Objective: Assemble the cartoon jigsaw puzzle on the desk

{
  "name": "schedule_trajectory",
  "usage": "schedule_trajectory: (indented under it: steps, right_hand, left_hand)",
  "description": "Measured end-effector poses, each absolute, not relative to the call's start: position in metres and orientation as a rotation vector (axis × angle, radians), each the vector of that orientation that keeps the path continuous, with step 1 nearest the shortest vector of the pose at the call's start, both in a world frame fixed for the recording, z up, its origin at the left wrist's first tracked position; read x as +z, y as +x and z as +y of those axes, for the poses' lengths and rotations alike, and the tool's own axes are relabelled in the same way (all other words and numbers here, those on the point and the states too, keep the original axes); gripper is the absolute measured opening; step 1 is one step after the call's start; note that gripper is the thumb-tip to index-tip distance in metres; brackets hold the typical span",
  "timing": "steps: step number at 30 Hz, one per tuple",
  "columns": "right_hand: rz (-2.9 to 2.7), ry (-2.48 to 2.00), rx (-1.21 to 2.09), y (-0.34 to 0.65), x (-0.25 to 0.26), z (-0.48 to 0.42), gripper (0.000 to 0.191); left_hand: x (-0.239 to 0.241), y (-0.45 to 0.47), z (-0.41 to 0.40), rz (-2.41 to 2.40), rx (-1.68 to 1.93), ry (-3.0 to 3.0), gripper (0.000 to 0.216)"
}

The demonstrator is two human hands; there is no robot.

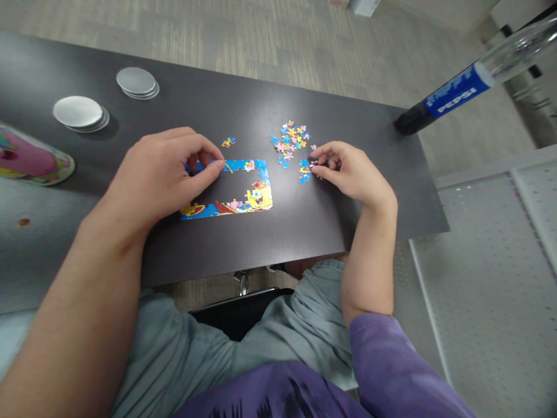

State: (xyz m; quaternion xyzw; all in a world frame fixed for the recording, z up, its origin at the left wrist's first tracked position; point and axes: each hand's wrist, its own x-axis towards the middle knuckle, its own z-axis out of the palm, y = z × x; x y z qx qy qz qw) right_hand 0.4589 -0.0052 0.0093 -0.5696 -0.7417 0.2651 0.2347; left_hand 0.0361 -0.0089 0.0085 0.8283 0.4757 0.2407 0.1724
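Pinching a jigsaw piece point(228, 168), left hand point(169, 168) overhangs puzzle border point(260, 197); right hand point(348, 169), fingers narrowed, meets loose pieces point(304, 172), hold unclear; open tabletop point(304, 232) separates border from near edge.

ok so the puzzle border point(260, 197) is mid-table point(304, 232), left hand point(169, 168) over its left end; loose pile point(292, 138) right of it and further back; right hand point(348, 168) at a small cluster point(304, 172) in front of that; few pieces point(228, 141) behind the border; disc stacks point(137, 81) back left, canister point(39, 157) nearer; bottle point(452, 96) at the far right corner
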Motion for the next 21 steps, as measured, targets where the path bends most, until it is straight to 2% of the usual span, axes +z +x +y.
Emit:
schedule_trajectory:
  steps: [5, 15, 21]
  right_hand:
    - [-2.024, -1.536, 0.746, 0.46, 0.01, -0.004, 0.015]
    - [-1.874, -1.438, 0.917, 0.44, 0.028, -0.013, 0.037]
    - [-2.029, -1.255, 0.966, 0.377, 0.066, -0.002, 0.031]
  left_hand:
    - [0.01, 0.037, -0.01, 1.362, 0.694, 2.344, 0.029]
    - [0.01, 0.038, -0.01, 1.353, 0.682, 2.31, 0.023]
    - [0.006, 0.039, -0.008, 1.299, 0.727, 2.335, 0.021]
